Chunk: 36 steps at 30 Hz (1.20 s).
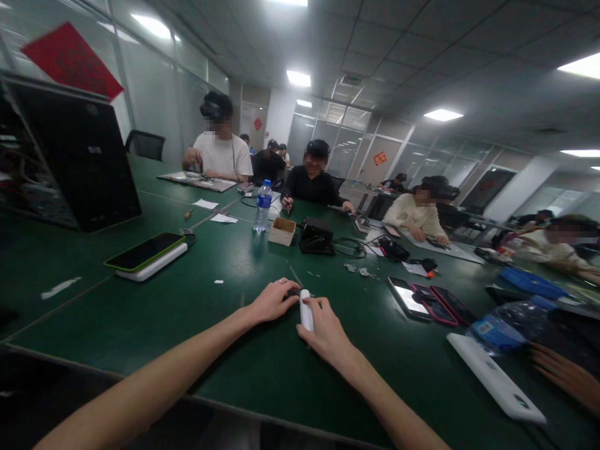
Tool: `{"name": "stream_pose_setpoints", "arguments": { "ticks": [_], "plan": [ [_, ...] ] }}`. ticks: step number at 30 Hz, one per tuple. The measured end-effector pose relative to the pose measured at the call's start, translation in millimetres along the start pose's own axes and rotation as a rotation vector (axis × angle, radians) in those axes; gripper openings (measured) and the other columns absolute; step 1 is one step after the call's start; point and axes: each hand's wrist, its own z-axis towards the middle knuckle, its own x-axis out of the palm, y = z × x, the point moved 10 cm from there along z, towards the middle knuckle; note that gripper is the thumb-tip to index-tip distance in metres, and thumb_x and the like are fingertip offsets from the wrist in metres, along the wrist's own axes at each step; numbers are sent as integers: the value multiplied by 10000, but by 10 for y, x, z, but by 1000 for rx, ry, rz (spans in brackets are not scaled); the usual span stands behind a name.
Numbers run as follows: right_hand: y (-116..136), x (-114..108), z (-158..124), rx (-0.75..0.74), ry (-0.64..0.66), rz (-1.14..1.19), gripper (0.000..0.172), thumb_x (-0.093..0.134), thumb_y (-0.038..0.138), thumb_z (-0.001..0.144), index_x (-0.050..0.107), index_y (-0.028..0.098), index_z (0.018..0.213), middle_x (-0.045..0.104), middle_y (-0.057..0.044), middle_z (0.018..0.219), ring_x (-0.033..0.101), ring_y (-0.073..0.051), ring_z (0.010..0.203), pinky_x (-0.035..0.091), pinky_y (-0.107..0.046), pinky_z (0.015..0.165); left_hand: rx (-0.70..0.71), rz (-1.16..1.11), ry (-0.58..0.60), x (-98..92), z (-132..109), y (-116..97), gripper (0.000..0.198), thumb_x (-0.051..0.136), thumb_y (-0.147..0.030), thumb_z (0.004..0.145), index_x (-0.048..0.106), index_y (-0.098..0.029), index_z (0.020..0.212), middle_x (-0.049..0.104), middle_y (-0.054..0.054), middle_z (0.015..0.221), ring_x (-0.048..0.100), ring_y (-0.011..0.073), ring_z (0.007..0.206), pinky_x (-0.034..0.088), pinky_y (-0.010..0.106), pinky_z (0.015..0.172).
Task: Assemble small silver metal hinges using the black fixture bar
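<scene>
In the middle of the green table (178, 337) my right hand (325, 328) is closed round a white, smooth, rounded stick-shaped object (305, 309), its kind unclear. The thumb lies along its near end and the fingers cover its right side. Just left of it, my left hand (274, 301) rests low over the table with curled fingers, their tips at the far end of the white object. A thin grey strip (296, 277) shows beyond those fingertips. Whatever the left fingers pinch is small and mostly hidden.
A phone (145, 250) lies on a white box at left, near a black computer case (94, 150). Beyond my hands stand a water bottle (263, 209) and small carton (282, 231). Phones (410, 300) and a white device (497, 378) lie right, beside another person's hand (567, 375).
</scene>
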Motion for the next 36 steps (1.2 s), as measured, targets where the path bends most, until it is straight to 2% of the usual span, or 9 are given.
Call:
{"name": "stream_pose_setpoints", "arguments": {
  "ticks": [4,7,13,15,18,22,26,31,36],
  "plan": [
    [-276,-7,20,240,91,563,496,551,224,716,465,146,1198,623,-86,961,627,-193,792,502,-331,741,-54,-156,-128,-163,-7,-31,326,471,-347,898,532,-177,1169,598,69,1074,573,192,902,463,339,823],
    [-271,135,-39,319,155,904,408,332,213,826,440,91,1201,642,-95,852,640,-173,702,510,-303,663,-20,-195,-77,-95,-9,-140,385,485,-372,894,478,-189,1232,571,76,1143,552,203,991,454,348,866],
    [152,-39,-76,-157,34,92,302,390,308,888,586,176,1075,645,-77,913,578,-205,821,458,-353,777,77,-50,45,86,-2,-204,247,440,-264,914,585,-167,1089,566,87,1091,534,201,1005,433,359,911],
    [119,-116,-32,-250,11,-52,285,386,317,899,626,190,983,637,-62,932,562,-199,856,448,-343,799,91,-33,76,110,0,-189,241,453,-240,904,595,-161,1081,565,89,1082,535,200,995,434,354,911],
    [-409,-409,232,-156,-130,-111,318,351,322,911,614,177,1017,626,-74,991,557,-196,920,444,-327,834,82,-36,107,127,-3,-168,240,468,-239,898,596,-188,1095,557,74,1108,529,193,1008,431,344,917],
    [-1628,-910,747,210,-372,-301,508,360,417,893,448,107,1286,482,-160,1276,425,-269,1188,341,-380,978,52,-56,124,121,-19,-171,240,486,-236,891,592,-218,1106,548,59,1129,519,192,1026,424,344,927],
    [-2544,-1130,1269,439,-395,-376,661,278,506,902,329,42,1371,345,-215,1392,286,-300,1305,216,-388,1056,25,-78,148,116,-35,-187,246,476,-249,899,588,-227,1118,537,56,1148,511,188,1042,426,333,926],
    [-2970,-1155,1704,485,-324,-326,768,202,600,882,393,7,1330,385,-268,1349,326,-355,1276,218,-456,1034,-13,-85,172,110,-30,-193,253,487,-248,888,589,-247,1119,537,46,1146,504,187,1056,415,332,949],
    [-2936,-984,1850,418,-185,-264,738,195,628,880,496,76,1266,487,-221,1285,456,-319,1183,309,-404,975,-23,-80,182,108,-17,-208,259,490,-254,882,591,-238,1119,534,58,1151,502,200,1043,418,349,941]
  ]
}}
